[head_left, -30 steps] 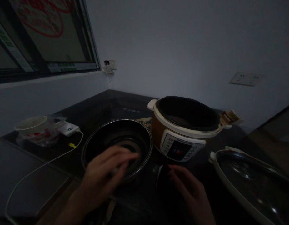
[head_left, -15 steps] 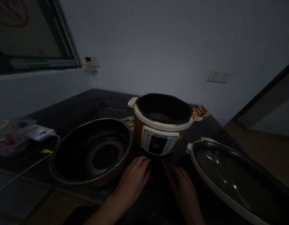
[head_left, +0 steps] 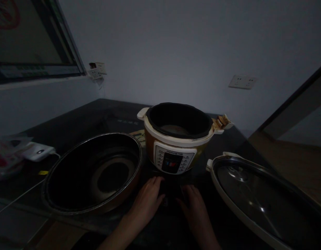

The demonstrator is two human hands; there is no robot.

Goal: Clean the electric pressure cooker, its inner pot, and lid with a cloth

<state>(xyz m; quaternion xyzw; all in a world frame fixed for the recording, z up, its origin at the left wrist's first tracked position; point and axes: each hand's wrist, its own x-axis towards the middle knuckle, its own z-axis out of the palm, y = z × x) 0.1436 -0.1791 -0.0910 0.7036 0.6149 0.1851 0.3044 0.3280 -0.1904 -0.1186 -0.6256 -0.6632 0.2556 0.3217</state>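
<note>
Black stone makes the counter point(head_left: 84, 118), and both your hands are low on it, just in front of the cooker point(head_left: 176, 139). Your left hand point(head_left: 147, 196) comes in from the lower middle with the forearm slanted to the right. Its palm faces down and the fingers are stretched forward, a little curved, towards the base of the cooker. Your right hand point(head_left: 194, 205) lies beside it in the same pose, palm down, with the wrist lower in the picture. The two hands are close together but not touching. Between their fingertips there is a small dark thing point(head_left: 172, 194) on the counter. The light is too weak to tell what it is, or whether your fingers grip it or only rest there.

The cooker stands upright with no lid on, its dark inner pot is open to view, and its control panel point(head_left: 173, 161) faces you, directly above your fingertips. To the left a wide dark pan point(head_left: 92, 173) sits just beside the cooker. To the right a glass lid point(head_left: 256, 198) lies on the counter, near your right hand. Far left, a white charger point(head_left: 37, 152) with a cable lies next to a plastic bag point(head_left: 4, 161)
</note>
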